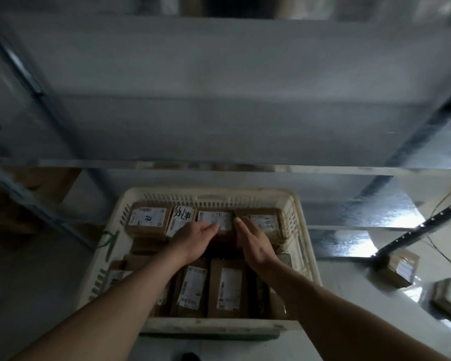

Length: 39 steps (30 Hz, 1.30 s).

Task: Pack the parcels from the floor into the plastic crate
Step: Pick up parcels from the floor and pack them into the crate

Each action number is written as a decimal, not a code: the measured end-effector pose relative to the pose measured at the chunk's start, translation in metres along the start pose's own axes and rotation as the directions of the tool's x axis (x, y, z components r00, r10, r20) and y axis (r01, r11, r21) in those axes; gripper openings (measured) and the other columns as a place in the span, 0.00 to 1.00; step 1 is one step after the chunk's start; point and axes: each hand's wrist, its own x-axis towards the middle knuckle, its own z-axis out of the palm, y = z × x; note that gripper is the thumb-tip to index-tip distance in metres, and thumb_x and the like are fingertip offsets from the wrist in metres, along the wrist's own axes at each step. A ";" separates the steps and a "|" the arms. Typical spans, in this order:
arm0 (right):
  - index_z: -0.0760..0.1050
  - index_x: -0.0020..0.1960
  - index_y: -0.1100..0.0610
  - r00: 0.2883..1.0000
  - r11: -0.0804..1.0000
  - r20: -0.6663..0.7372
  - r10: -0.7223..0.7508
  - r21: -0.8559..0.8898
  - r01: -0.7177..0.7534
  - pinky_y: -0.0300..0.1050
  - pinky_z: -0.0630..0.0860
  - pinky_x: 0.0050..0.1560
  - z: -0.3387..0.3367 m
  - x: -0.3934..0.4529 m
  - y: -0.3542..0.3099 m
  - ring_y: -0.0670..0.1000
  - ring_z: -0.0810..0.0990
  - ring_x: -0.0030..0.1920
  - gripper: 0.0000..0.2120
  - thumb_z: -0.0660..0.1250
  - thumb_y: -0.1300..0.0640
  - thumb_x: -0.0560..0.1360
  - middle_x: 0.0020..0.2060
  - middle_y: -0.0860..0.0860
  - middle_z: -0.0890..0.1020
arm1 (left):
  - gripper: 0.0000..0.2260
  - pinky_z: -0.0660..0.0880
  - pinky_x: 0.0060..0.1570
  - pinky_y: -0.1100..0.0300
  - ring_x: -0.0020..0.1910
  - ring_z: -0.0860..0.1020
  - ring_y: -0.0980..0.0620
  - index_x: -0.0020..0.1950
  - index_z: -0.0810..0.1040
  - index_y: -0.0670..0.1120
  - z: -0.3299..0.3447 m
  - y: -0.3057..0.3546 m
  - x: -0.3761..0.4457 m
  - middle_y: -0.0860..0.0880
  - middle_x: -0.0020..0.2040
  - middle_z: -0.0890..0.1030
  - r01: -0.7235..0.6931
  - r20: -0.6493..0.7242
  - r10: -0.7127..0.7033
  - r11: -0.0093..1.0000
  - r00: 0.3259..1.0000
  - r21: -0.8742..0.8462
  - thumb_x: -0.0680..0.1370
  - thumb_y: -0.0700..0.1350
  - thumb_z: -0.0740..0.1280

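Parcels [215, 222] — brown cardboard, white-labelled — fill slotted cream crate [301, 239]; left hand [197, 237], right hand [253, 243] flat, fingers straight.

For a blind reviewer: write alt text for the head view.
Both hands, left hand and right hand, reach with straight fingers to a labelled parcel in the far row of a cream plastic crate full of brown parcels. Two more parcels lie on the floor at right, beside metal shelving.

The cream slotted plastic crate [301, 230] stands on the floor before me, under the grey metal shelf [219, 166]. Brown cardboard parcels [228, 287] fill it in rows. Right of the crate, two taped cardboard parcels [401, 268] lie on the floor.
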 end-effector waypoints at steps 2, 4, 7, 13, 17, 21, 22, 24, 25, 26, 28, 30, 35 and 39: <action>0.68 0.75 0.52 0.999 1.000 -0.037 -0.031 -0.001 0.031 0.51 0.70 0.69 -0.027 -0.013 0.001 0.52 0.74 0.67 0.33 0.58 0.32 0.77 0.67 0.50 0.77 | 0.20 0.69 0.55 0.60 0.60 0.77 0.50 0.64 0.78 0.47 0.014 0.022 -0.004 0.51 0.59 0.79 -0.041 0.004 0.041 0.999 0.999 0.032 0.82 0.57 0.58; 0.67 0.74 0.47 0.995 0.998 -0.078 -0.062 -0.002 0.062 0.56 0.72 0.68 -0.055 -0.022 0.007 0.52 0.77 0.65 0.40 0.57 0.25 0.71 0.66 0.50 0.78 | 0.20 0.72 0.55 0.58 0.57 0.78 0.50 0.61 0.80 0.46 0.029 0.043 -0.006 0.49 0.57 0.81 -0.078 0.008 0.078 0.996 0.997 0.042 0.82 0.58 0.58; 0.67 0.74 0.45 0.990 0.996 -0.115 -0.083 -0.027 0.081 0.51 0.74 0.66 -0.097 -0.035 0.016 0.50 0.77 0.64 0.37 0.56 0.24 0.71 0.67 0.49 0.77 | 0.21 0.74 0.55 0.55 0.53 0.80 0.49 0.54 0.82 0.45 0.052 0.073 -0.005 0.48 0.50 0.83 -0.140 0.015 0.140 0.990 0.990 0.008 0.81 0.59 0.58; 0.68 0.73 0.51 0.956 0.996 -0.283 -0.082 0.008 0.088 0.35 0.70 0.55 -0.174 -0.065 0.027 0.41 0.76 0.55 0.27 0.52 0.37 0.82 0.59 0.46 0.78 | 0.35 0.70 0.67 0.50 0.61 0.77 0.50 0.61 0.81 0.48 0.095 0.137 -0.006 0.49 0.58 0.82 -0.260 0.053 0.272 0.951 0.961 -0.165 0.71 0.72 0.53; 0.63 0.77 0.55 0.894 0.999 -0.448 -0.025 0.023 0.040 0.41 0.61 0.69 -0.212 -0.086 0.036 0.51 0.67 0.73 0.30 0.51 0.38 0.82 0.75 0.52 0.69 | 0.32 0.62 0.72 0.58 0.70 0.71 0.49 0.69 0.75 0.44 0.128 0.176 0.000 0.46 0.68 0.76 -0.320 0.113 0.341 0.932 0.933 -0.167 0.78 0.67 0.54; 0.64 0.77 0.56 0.810 1.000 -0.586 0.002 0.006 0.002 0.38 0.60 0.69 -0.243 -0.107 0.049 0.49 0.66 0.74 0.34 0.50 0.36 0.79 0.75 0.52 0.68 | 0.27 0.60 0.65 0.65 0.72 0.68 0.49 0.72 0.71 0.41 0.157 0.204 0.010 0.44 0.71 0.72 -0.374 0.218 0.409 0.909 0.886 -0.183 0.82 0.58 0.55; 0.63 0.77 0.56 0.787 1.000 -0.617 0.011 0.008 -0.007 0.38 0.59 0.70 -0.250 -0.112 0.052 0.49 0.65 0.75 0.34 0.50 0.36 0.79 0.76 0.51 0.68 | 0.27 0.60 0.65 0.65 0.72 0.68 0.49 0.72 0.71 0.40 0.162 0.208 0.011 0.44 0.71 0.72 -0.387 0.244 0.425 0.902 0.872 -0.190 0.81 0.58 0.55; 0.63 0.78 0.56 0.757 0.998 -0.651 0.054 0.044 -0.034 0.37 0.58 0.69 -0.261 -0.122 0.061 0.49 0.65 0.75 0.30 0.52 0.39 0.82 0.76 0.51 0.67 | 0.27 0.60 0.65 0.65 0.72 0.68 0.49 0.72 0.70 0.40 0.172 0.217 0.014 0.44 0.72 0.72 -0.418 0.288 0.453 0.891 0.843 -0.177 0.82 0.57 0.54; 0.64 0.77 0.56 0.742 0.997 -0.666 0.076 0.059 -0.049 0.38 0.59 0.71 -0.264 -0.127 0.063 0.49 0.65 0.75 0.31 0.52 0.38 0.82 0.75 0.51 0.68 | 0.26 0.60 0.64 0.65 0.72 0.68 0.49 0.72 0.70 0.40 0.176 0.220 0.016 0.44 0.72 0.72 -0.438 0.308 0.467 0.884 0.829 -0.162 0.82 0.56 0.54; 0.66 0.76 0.56 0.723 0.996 -0.686 0.083 0.069 -0.049 0.42 0.61 0.73 -0.267 -0.132 0.067 0.50 0.66 0.74 0.35 0.51 0.33 0.80 0.74 0.50 0.70 | 0.25 0.60 0.63 0.65 0.73 0.67 0.49 0.73 0.69 0.40 0.180 0.225 0.017 0.44 0.72 0.71 -0.455 0.332 0.476 0.879 0.814 -0.143 0.83 0.55 0.53; 0.69 0.74 0.56 0.676 0.995 -0.730 0.097 0.081 -0.054 0.50 0.64 0.73 -0.273 -0.141 0.075 0.53 0.69 0.72 0.44 0.49 0.24 0.74 0.69 0.49 0.74 | 0.25 0.61 0.65 0.64 0.73 0.66 0.48 0.74 0.68 0.40 0.188 0.232 0.017 0.44 0.73 0.70 -0.476 0.377 0.481 0.872 0.792 -0.114 0.83 0.55 0.52; 0.67 0.75 0.55 0.646 0.991 -0.752 0.132 0.114 -0.070 0.43 0.61 0.71 -0.278 -0.154 0.076 0.52 0.67 0.74 0.34 0.51 0.33 0.80 0.72 0.50 0.72 | 0.25 0.61 0.67 0.62 0.74 0.66 0.48 0.74 0.67 0.40 0.197 0.239 0.016 0.44 0.73 0.70 -0.489 0.409 0.481 0.867 0.775 -0.092 0.83 0.55 0.51; 0.64 0.77 0.57 0.580 0.986 -0.798 0.163 0.144 -0.079 0.36 0.58 0.66 -0.303 -0.182 0.099 0.49 0.65 0.74 0.26 0.53 0.45 0.84 0.75 0.51 0.68 | 0.24 0.62 0.64 0.62 0.72 0.68 0.47 0.71 0.72 0.41 0.226 0.259 0.007 0.43 0.71 0.72 -0.556 0.448 0.512 0.830 0.733 -0.039 0.83 0.55 0.51; 0.63 0.78 0.54 0.536 0.983 -0.825 0.179 0.171 -0.064 0.38 0.59 0.69 -0.322 -0.196 0.113 0.48 0.64 0.75 0.32 0.52 0.36 0.81 0.76 0.50 0.67 | 0.27 0.64 0.66 0.59 0.71 0.69 0.46 0.71 0.72 0.41 0.257 0.276 0.000 0.42 0.71 0.73 -0.576 0.495 0.510 0.817 0.703 -0.023 0.82 0.58 0.51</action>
